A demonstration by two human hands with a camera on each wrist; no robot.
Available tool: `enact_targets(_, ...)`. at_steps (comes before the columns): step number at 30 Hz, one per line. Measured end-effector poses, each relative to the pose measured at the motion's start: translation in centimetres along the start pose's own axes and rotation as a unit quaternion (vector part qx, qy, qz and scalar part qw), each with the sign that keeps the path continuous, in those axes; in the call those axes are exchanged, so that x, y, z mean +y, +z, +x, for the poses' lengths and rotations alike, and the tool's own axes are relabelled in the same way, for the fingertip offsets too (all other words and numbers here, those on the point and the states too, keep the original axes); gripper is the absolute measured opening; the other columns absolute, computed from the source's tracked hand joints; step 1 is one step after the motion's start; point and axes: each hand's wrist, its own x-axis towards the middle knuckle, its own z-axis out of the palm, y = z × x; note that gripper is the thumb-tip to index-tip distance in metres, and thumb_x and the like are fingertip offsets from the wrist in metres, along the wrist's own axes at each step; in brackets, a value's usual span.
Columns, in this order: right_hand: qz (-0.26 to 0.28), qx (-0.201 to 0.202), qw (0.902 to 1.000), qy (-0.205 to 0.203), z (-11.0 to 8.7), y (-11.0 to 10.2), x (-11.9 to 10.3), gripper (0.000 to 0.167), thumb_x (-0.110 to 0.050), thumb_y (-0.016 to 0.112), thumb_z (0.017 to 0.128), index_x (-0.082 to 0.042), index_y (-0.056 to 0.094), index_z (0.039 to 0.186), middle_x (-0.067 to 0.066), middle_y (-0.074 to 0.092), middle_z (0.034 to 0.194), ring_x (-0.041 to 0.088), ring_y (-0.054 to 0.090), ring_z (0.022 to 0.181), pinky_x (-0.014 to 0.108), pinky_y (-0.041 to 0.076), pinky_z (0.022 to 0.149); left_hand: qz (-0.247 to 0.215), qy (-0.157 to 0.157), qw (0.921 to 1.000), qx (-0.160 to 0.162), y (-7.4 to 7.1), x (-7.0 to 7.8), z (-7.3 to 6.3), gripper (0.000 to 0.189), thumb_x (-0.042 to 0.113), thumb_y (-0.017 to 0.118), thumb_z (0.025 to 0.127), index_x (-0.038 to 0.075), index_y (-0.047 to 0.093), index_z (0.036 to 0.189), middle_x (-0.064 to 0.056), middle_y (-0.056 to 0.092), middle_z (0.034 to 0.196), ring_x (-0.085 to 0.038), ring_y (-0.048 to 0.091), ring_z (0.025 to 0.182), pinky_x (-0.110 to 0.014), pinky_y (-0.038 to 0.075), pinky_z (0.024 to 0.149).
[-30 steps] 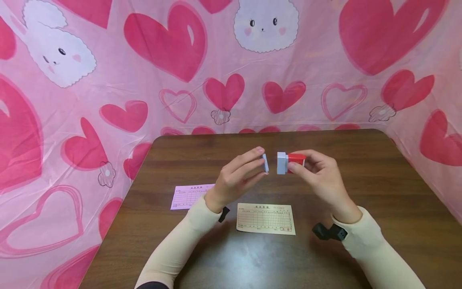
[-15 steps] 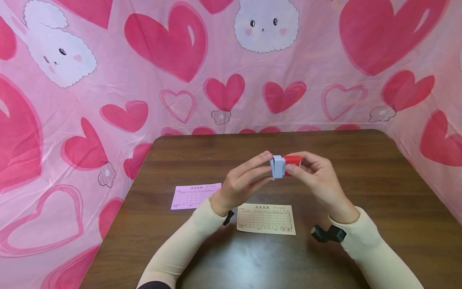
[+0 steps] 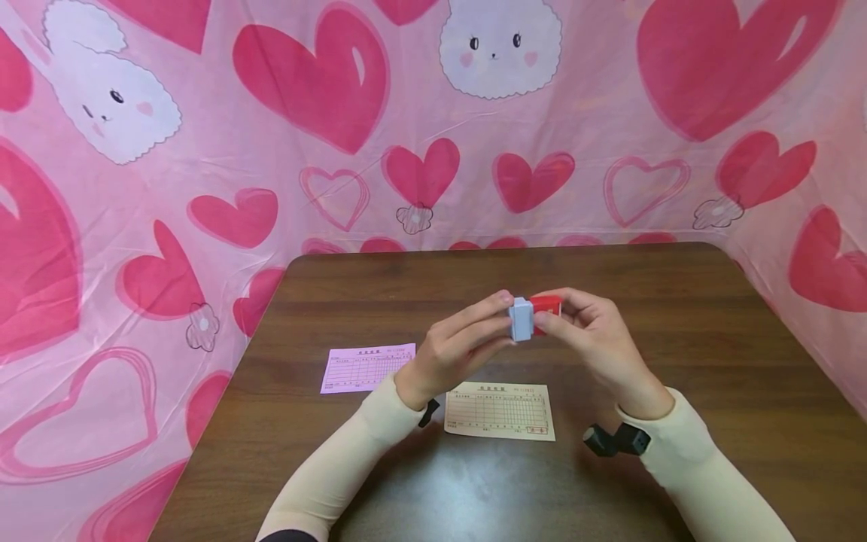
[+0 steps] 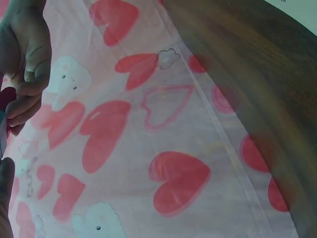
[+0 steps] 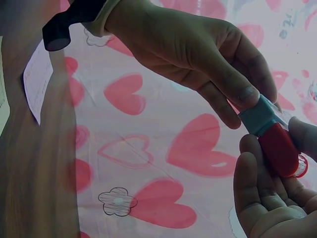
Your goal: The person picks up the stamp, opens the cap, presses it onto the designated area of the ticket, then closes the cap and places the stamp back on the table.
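A red self-inking stamp (image 3: 545,305) with a light blue-grey cap (image 3: 521,320) is held sideways above the table. My right hand (image 3: 592,331) grips the red body between thumb and fingers. From the other side, my left hand (image 3: 460,342) pinches the cap, which sits against the stamp's end. The right wrist view shows both hands meeting at the cap (image 5: 256,118) and the red body (image 5: 278,150). Below lies a yellowish receipt slip (image 3: 497,410) with a small red stamped mark (image 3: 537,430) at its lower right corner.
A pink receipt slip (image 3: 366,365) lies left of the yellowish one, its lower right part behind the left forearm. The brown wooden table (image 3: 379,293) ends at a pink heart-patterned cloth (image 3: 406,113) at the back and sides.
My left hand has moved right with the cap, and the gap to the stamp has closed. The stamp has shifted slightly left and down in my right hand.
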Motion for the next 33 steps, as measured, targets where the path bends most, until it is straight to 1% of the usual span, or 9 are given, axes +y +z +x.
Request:
enact_targets(4, 0.003, -0.001, 1.0000, 0.000, -0.07, 0.09, -0.02, 0.021, 0.007, 0.067, 0.098, 0.001, 0.075, 0.117, 0.005, 0.076, 0.101, 0.018, 0.067, 0.079, 0.025, 0.059, 0.076, 0.000, -0.001, 1.0000, -0.002, 0.01, 0.02, -0.18, 0.041, 0.000, 0.088, 0.083, -0.009, 0.070, 0.119, -0.027, 0.070, 0.125, -0.037, 0.070, 0.119, -0.036, 0.055, 0.101)
enact_targets(10, 0.000, 0.004, 1.0000, 0.001, -0.18, 0.27, -0.10, 0.021, 0.008, 0.068, 0.097, 0.002, 0.075, 0.116, 0.006, 0.077, 0.100, 0.019, 0.068, 0.077, 0.025, 0.059, 0.074, -0.001, 0.002, 1.0000, 0.002, 0.04, 0.14, -0.27, 0.042, -0.002, 0.088, 0.082, -0.010, 0.070, 0.119, -0.028, 0.070, 0.125, -0.037, 0.071, 0.119, -0.036, 0.055, 0.101)
enact_targets(15, 0.007, 0.002, 1.0000, 0.006, -0.21, 0.39, -0.18, 0.020, 0.008, 0.069, 0.097, 0.001, 0.075, 0.115, 0.005, 0.077, 0.099, 0.016, 0.068, 0.076, 0.025, 0.059, 0.073, -0.006, 0.004, 0.9999, 0.010, 0.06, 0.24, -0.24, 0.040, -0.002, 0.087, 0.084, -0.011, 0.071, 0.119, -0.028, 0.071, 0.124, -0.037, 0.071, 0.119, -0.036, 0.055, 0.100)
enact_targets(17, 0.011, 0.000, 0.9999, 0.008, -0.20, 0.41, -0.17, 0.020, 0.008, 0.069, 0.097, 0.001, 0.075, 0.115, 0.005, 0.077, 0.099, 0.014, 0.068, 0.076, 0.025, 0.059, 0.073, -0.007, 0.005, 0.9999, 0.013, 0.09, 0.25, -0.24, 0.037, -0.001, 0.085, 0.086, -0.011, 0.071, 0.119, -0.029, 0.071, 0.124, -0.037, 0.071, 0.119, -0.036, 0.056, 0.100)
enact_targets(20, 0.009, 0.000, 0.9999, 0.011, -0.19, 0.41, -0.13, 0.019, 0.007, 0.070, 0.097, 0.001, 0.076, 0.114, 0.004, 0.077, 0.098, 0.014, 0.068, 0.075, 0.025, 0.058, 0.072, -0.009, 0.005, 0.9998, 0.014, 0.14, 0.22, -0.31, 0.037, -0.001, 0.086, 0.086, -0.010, 0.071, 0.118, -0.028, 0.071, 0.124, -0.036, 0.071, 0.119, -0.036, 0.056, 0.100)
enact_targets(23, 0.002, 0.001, 0.9999, 0.017, -0.22, 0.40, -0.06, 0.019, 0.007, 0.070, 0.096, 0.003, 0.075, 0.114, 0.005, 0.077, 0.097, 0.014, 0.067, 0.073, 0.025, 0.058, 0.070, -0.014, 0.001, 0.9998, 0.012, 0.19, 0.16, -0.46, 0.038, 0.000, 0.087, 0.084, -0.010, 0.071, 0.118, -0.028, 0.071, 0.124, -0.036, 0.071, 0.119, -0.036, 0.056, 0.100)
enact_targets(29, -0.016, -0.003, 0.9995, 0.026, -0.24, 0.32, 0.18, 0.018, 0.006, 0.071, 0.096, 0.006, 0.074, 0.114, 0.006, 0.077, 0.095, 0.015, 0.067, 0.072, 0.026, 0.058, 0.068, -0.039, -0.008, 0.9992, 0.001, 0.17, 0.24, -0.77, 0.038, 0.002, 0.084, 0.088, -0.011, 0.070, 0.120, -0.029, 0.071, 0.124, -0.038, 0.070, 0.120, -0.037, 0.055, 0.100)
enact_targets(33, -0.013, -0.014, 0.9995, 0.026, -0.19, 0.26, 0.38, 0.018, 0.006, 0.071, 0.096, 0.007, 0.073, 0.115, 0.006, 0.076, 0.096, 0.016, 0.067, 0.074, 0.027, 0.058, 0.069, -0.036, -0.003, 0.9994, 0.001, 0.11, 0.23, -0.86, 0.037, 0.002, 0.084, 0.088, -0.011, 0.070, 0.120, -0.029, 0.071, 0.124, -0.038, 0.070, 0.119, -0.037, 0.055, 0.100)
